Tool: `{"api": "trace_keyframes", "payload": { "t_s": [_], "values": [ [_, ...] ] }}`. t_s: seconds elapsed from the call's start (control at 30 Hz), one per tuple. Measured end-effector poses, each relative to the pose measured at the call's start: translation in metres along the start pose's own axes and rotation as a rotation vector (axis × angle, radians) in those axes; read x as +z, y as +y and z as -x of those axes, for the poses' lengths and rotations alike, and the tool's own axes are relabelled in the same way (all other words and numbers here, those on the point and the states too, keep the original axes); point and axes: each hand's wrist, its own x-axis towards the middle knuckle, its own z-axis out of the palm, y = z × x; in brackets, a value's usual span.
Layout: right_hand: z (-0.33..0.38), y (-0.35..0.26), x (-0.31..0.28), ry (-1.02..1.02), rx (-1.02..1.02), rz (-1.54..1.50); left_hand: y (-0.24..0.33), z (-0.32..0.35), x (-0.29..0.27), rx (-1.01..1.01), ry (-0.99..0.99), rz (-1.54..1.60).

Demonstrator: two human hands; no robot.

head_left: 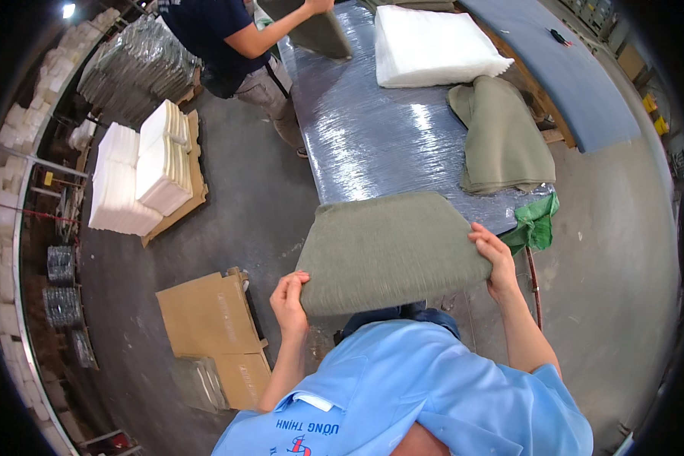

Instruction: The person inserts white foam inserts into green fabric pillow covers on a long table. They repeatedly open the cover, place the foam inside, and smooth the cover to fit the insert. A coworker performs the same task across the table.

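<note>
An olive-green fabric-covered cushion (391,254) is held up in front of my body, over the near end of the work table. My left hand (289,298) grips its left near corner, fingers curled round the edge. At its right side my right hand (495,260) is closed on the other edge, thumb and fingers pinching the cover. The far edge of the cushion overlaps the table (357,144), which is wrapped in shiny clear film. A pile of olive fabric covers (501,140) lies on the table's right side, beyond my right hand.
A white stack of padding (433,47) sits at the table's far end. Across the table's far left, a co-worker (228,45) handles another olive piece. Green cloth (536,224) hangs off the near right corner. White foam stacks (148,171) and flat cardboard (213,319) are on the left floor.
</note>
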Motion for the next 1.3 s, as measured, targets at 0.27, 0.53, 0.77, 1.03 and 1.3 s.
{"api": "trace_keyframes", "payload": {
  "t_s": [0.27, 0.53, 0.77, 1.03, 1.3],
  "values": [
    [-0.036, -0.034, 0.01, -0.308, 0.127, 0.686, 0.025, -0.067, -0.015, -0.166, -0.887, -0.688],
    [-0.216, 0.032, 0.096, -0.363, 0.215, 1.53, -0.096, -0.21, 0.075, -0.245, -0.638, -1.07],
    [-0.247, 0.063, 0.106, -0.047, 0.603, 1.502, -0.124, -0.264, 0.084, -0.652, -0.483, -0.992],
    [-0.189, 0.094, 0.104, -0.119, 0.645, 1.475, -0.127, -0.252, 0.042, -0.793, -0.736, -0.962],
    [-0.188, 0.107, 0.146, -0.241, 0.077, 1.741, -0.147, -0.246, 0.06, -0.578, -0.527, -0.922]
  ]
}}
